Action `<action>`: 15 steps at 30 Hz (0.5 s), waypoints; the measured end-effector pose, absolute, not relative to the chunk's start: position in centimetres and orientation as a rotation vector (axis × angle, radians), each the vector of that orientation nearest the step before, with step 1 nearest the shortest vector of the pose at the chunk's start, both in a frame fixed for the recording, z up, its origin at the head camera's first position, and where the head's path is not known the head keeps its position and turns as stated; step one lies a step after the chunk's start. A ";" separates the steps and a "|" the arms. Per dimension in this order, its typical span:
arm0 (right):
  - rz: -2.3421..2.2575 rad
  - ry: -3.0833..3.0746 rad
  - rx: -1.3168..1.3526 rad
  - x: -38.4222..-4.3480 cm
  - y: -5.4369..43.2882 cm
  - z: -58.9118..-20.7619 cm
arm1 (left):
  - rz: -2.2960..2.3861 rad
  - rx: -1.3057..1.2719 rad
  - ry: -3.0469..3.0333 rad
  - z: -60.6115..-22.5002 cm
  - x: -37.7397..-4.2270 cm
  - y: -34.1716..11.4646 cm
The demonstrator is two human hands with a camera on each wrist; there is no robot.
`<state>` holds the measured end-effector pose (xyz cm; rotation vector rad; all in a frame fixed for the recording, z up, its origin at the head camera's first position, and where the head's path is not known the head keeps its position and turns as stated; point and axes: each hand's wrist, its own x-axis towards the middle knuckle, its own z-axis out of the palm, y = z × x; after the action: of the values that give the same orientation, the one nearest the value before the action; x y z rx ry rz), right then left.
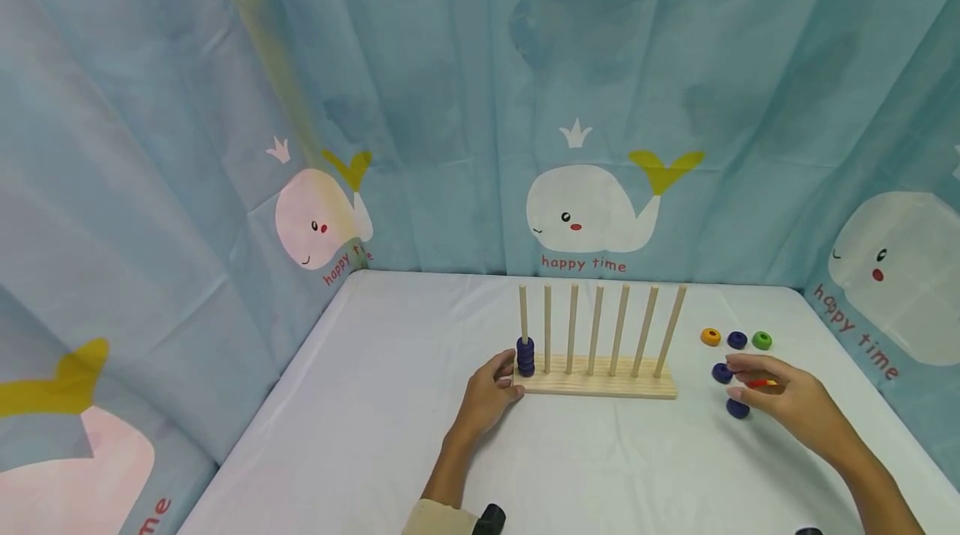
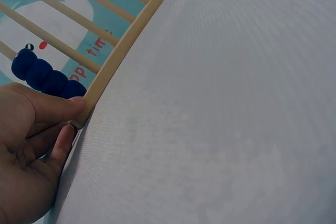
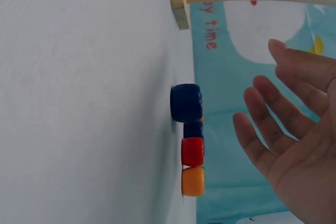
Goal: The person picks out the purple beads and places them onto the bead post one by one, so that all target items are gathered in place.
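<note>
A wooden peg rack (image 1: 600, 385) stands on the table, its several upright pegs in a row along a flat base. Several dark blue beads (image 1: 526, 357) are stacked on its leftmost peg. My left hand (image 1: 486, 402) pinches the left end of the base, with the thumb at the front edge, as the left wrist view also shows. Over the loose beads on the right hovers my right hand (image 1: 795, 406), fingers spread and holding nothing. Nearest to it lie a blue bead (image 1: 738, 408), another blue bead (image 1: 722, 373) and a red bead (image 3: 192, 151), which the hand partly covers in the head view.
Behind the right hand, an orange bead (image 1: 710, 337), a blue bead (image 1: 737, 340) and a green bead (image 1: 762, 341) lie in a row. A white cloth covers the table (image 1: 360, 402). Blue curtains (image 1: 450, 102) with printed whales hang around its back and sides.
</note>
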<state>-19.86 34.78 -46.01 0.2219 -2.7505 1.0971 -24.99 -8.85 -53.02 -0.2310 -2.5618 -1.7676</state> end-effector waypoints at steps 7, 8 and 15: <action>1.069 -2.835 0.223 -20.0 35.4 -46.7 | -1.784 -0.219 -2.540 -53.0 -24.9 -8.7; 1.070 -2.849 0.220 -20.0 35.5 -46.7 | -1.783 -0.216 -2.539 -53.0 -24.9 -8.7; 1.128 -2.958 0.168 -20.1 36.3 -47.4 | -1.784 -0.223 -2.548 -53.1 -25.0 -8.7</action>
<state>-20.09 36.32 -47.40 0.1679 -2.9578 1.1284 -24.98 -8.71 -53.07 -0.2226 -2.5479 -1.7844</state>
